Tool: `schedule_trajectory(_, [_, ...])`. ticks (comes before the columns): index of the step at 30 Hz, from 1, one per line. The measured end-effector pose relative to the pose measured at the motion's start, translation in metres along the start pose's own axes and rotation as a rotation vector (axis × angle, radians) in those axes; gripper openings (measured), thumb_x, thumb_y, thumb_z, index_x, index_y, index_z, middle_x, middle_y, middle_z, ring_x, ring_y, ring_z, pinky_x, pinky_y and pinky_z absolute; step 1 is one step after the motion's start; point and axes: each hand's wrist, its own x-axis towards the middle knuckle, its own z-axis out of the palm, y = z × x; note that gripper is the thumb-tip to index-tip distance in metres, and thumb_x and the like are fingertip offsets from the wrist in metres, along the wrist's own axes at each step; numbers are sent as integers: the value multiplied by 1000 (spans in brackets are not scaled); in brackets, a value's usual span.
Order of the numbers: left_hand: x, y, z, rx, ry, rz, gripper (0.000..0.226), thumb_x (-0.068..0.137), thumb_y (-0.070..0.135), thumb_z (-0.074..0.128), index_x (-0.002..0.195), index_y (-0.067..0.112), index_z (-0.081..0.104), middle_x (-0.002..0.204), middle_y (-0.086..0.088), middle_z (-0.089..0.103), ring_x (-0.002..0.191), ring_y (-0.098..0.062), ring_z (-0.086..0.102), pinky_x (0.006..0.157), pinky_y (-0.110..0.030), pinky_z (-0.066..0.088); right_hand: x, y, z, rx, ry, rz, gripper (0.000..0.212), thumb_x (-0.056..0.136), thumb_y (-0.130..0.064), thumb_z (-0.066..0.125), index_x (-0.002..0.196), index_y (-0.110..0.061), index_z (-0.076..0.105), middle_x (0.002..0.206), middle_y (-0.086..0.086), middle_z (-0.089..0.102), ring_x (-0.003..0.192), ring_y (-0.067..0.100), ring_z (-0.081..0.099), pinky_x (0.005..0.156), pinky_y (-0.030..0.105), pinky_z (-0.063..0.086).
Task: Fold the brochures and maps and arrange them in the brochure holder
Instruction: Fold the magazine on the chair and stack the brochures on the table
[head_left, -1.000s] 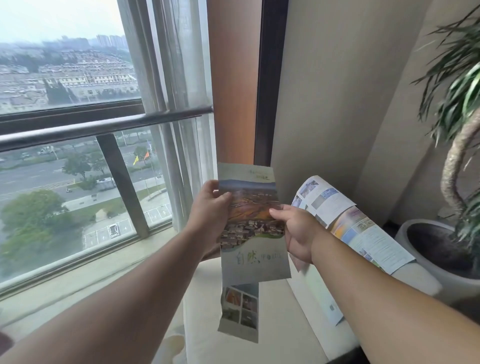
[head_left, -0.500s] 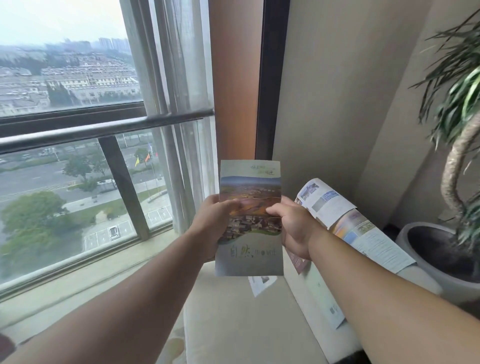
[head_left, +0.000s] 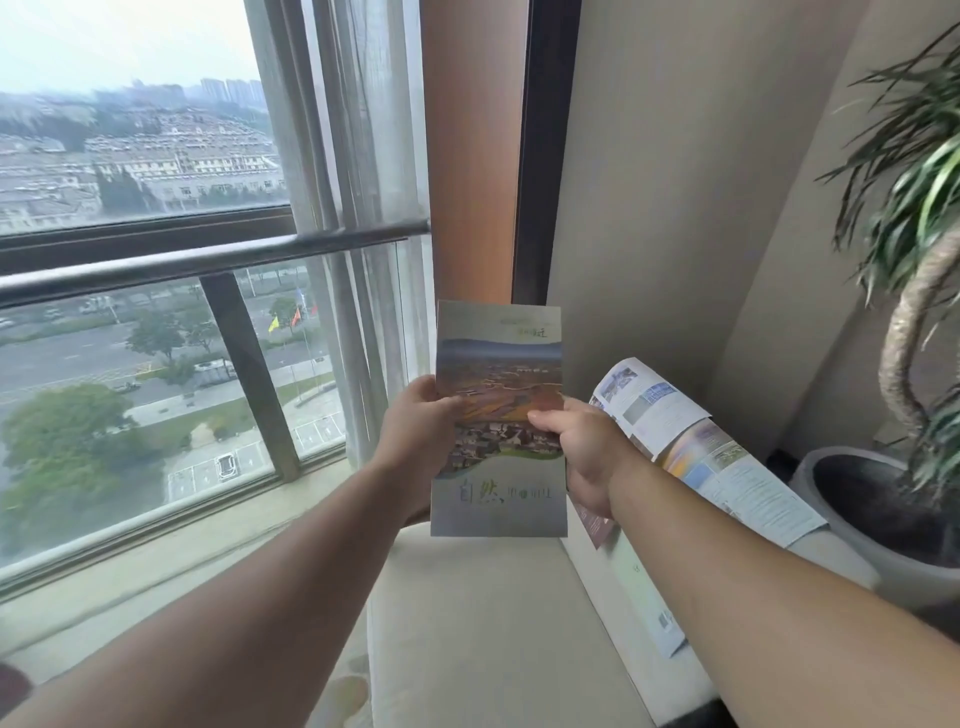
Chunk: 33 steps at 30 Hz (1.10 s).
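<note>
Gripping the folded brochure (head_left: 500, 415), left hand (head_left: 415, 431) and right hand (head_left: 582, 452) hide unfolded maps (head_left: 701, 447) behind.

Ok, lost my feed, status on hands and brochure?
Left hand and right hand both gripping brochure, folded, upright. Holder not in view. Nothing in the way.

Both hands hold a folded brochure (head_left: 498, 415) upright in mid-air, with open room below it down to the pale cushioned seat (head_left: 493, 623), whose middle lies bare. To the right, unfolded brochures (head_left: 717, 457) drape over the seat's arm and block that side; just beyond them stands a potted plant (head_left: 914, 312) whose leaves overhang. To the left, the window rail (head_left: 208, 260) and sheer curtain (head_left: 358, 208) close off the space. The wall (head_left: 675, 208) stands close ahead.
</note>
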Motion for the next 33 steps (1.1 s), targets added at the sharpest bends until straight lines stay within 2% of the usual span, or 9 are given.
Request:
schedule_trajectory(2, [1, -2, -2, 130, 64, 37, 19, 86, 16, 64, 104, 19, 60, 109, -13, 65, 78, -19, 68, 57, -28, 55, -2, -2, -1, -21, 3, -50, 17, 100, -4, 48, 108, -9, 62, 109, 21, 69, 99, 38, 66, 93, 58, 51])
schedule_trajectory(5, [-2, -3, -4, -48, -67, -98, 58, 81, 25, 71, 133, 14, 47, 122, -14, 64, 95, -30, 71, 78, -52, 59, -5, -4, -3, -47, -54, -68, 22, 101, -5, 46, 114, -11, 63, 110, 18, 71, 97, 34, 68, 85, 50, 55])
schedule_trajectory(7, [-4, -4, -3, -117, -88, -102, 44, 83, 18, 68, 124, 11, 55, 112, -15, 71, 91, -33, 73, 78, -57, 58, -5, -2, -1, -78, -55, -74, 23, 100, -4, 47, 114, -10, 63, 114, 19, 70, 104, 37, 67, 90, 53, 53])
schedule_trajectory(10, [-6, -5, -2, -168, -94, -56, 25, 83, 12, 71, 108, 14, 66, 101, -10, 76, 84, -31, 75, 64, -44, 60, -7, 0, 4, -127, 32, -98, 15, 97, -9, 55, 108, -15, 62, 116, 16, 69, 112, 37, 64, 99, 56, 49])
schedule_trajectory(13, [-7, -4, -4, -261, -139, -38, 21, 83, 9, 71, 102, 17, 68, 98, -9, 77, 81, -32, 75, 56, -37, 57, -8, 0, 8, -151, 79, -85, 45, 93, -26, 62, 135, -17, 49, 134, 10, 59, 122, 31, 57, 106, 54, 44])
schedule_trajectory(17, [-9, -6, -9, -166, -92, 13, 42, 65, 20, 75, 105, 15, 65, 97, -11, 76, 86, -31, 74, 69, -46, 60, -5, 1, 13, -150, 84, -104, 18, 99, -15, 50, 106, -15, 67, 113, 16, 71, 106, 37, 67, 92, 52, 54])
schedule_trajectory(20, [-11, -10, -21, -98, -17, 47, 53, 58, 27, 78, 107, 17, 62, 98, -9, 76, 90, -31, 73, 84, -56, 57, -4, 5, 27, -197, 48, -87, 19, 102, -14, 47, 107, -15, 65, 110, 15, 71, 103, 37, 68, 88, 54, 56])
schedule_trajectory(27, [-40, -30, -106, -116, 186, 25, 38, 64, 20, 74, 100, 21, 65, 94, -9, 76, 85, -33, 74, 76, -54, 59, -2, 37, 105, -307, -123, -21, 14, 100, -14, 50, 111, -15, 59, 106, 16, 72, 90, 31, 72, 80, 53, 58])
schedule_trajectory(33, [-76, -55, -232, -102, 349, -20, 37, 67, 19, 73, 103, 21, 64, 93, -8, 76, 86, -34, 74, 75, -52, 59, -20, 85, 225, -496, -258, -39, 12, 98, -16, 52, 94, -22, 62, 96, 12, 74, 88, 30, 72, 79, 52, 60])
